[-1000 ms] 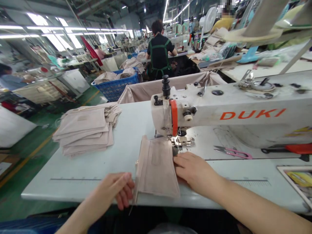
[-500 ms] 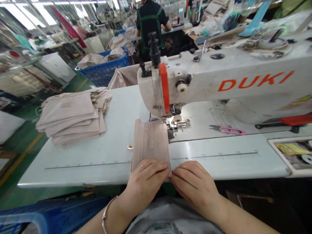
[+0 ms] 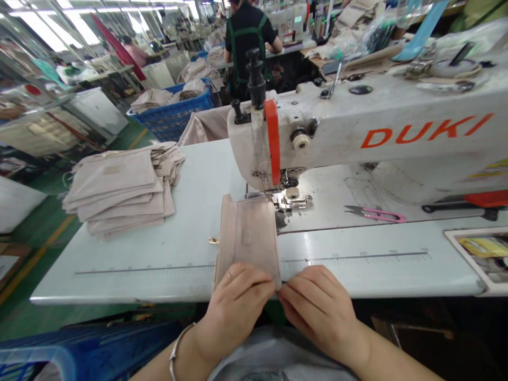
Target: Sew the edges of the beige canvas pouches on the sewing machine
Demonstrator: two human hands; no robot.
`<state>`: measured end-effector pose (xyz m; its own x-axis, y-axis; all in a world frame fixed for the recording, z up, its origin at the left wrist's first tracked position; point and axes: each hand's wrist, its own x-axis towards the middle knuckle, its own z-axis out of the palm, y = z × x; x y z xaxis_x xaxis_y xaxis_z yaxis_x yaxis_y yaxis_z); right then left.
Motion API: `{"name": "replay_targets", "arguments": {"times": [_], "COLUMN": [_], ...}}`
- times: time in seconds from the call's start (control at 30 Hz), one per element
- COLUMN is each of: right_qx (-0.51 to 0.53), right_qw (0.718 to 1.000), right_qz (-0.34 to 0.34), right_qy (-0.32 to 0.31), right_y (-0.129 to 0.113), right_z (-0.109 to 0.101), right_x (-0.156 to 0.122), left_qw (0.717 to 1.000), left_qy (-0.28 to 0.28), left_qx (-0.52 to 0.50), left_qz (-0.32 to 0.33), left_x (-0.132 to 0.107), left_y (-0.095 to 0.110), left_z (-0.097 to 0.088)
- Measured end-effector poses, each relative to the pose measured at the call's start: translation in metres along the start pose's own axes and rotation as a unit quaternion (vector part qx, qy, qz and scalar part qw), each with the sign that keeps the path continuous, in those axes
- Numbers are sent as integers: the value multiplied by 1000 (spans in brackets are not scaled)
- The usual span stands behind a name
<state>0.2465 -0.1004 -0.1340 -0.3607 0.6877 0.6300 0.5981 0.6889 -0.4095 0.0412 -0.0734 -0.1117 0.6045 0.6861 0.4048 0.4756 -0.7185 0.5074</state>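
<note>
A beige fabric pouch lies flat on the table, its far right corner under the presser foot of a white sewing machine. A gold zipper pull sticks out from its left side. My left hand rests on the pouch's near end, fingers closed on its near right corner. Beside it, my right hand pinches at that same corner; what lies between its fingertips, perhaps the edge or a dark strip, is mostly hidden.
Left on the table sits a stack of beige pouches. Pink thread snips lie under the machine arm. A parts tray stands at the right edge. Behind are a blue basket of fabric and a seated person.
The view has shifted slightly, so the machine and table appear a little further right. Both hands keep nearly the same place at the pouch's near corner.
</note>
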Motion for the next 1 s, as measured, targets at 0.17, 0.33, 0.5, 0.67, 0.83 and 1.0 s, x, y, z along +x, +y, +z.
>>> {"name": "replay_targets", "arguments": {"times": [0.17,0.33,0.5,0.67,0.83,1.0], "right_qx": [16,29,31,-5,-10,-10], "right_qw": [1000,999,999,999,998,997], "right_qz": [14,41,-21,-48,-47,-53], "right_qy": [7,19,23,-19,-35,-57], "right_y": [-2,-1,6,8,11,20], "right_z": [0,-2,-1,-4,-5,-6], "right_x": [-1,1,4,11,23,31], "left_qw": [996,994,981,963,957,970], "left_qy": [-51,-73,-159,-163,-170,-177], "left_qx": [63,63,103,213,227,145], "left_qz": [29,42,29,35,54,81], "left_x": [-4,-8,23,64,69,55], "left_y": [0,-2,10,-17,-40,-26], "left_z": [-2,-2,-20,-22,-12,-23]}}
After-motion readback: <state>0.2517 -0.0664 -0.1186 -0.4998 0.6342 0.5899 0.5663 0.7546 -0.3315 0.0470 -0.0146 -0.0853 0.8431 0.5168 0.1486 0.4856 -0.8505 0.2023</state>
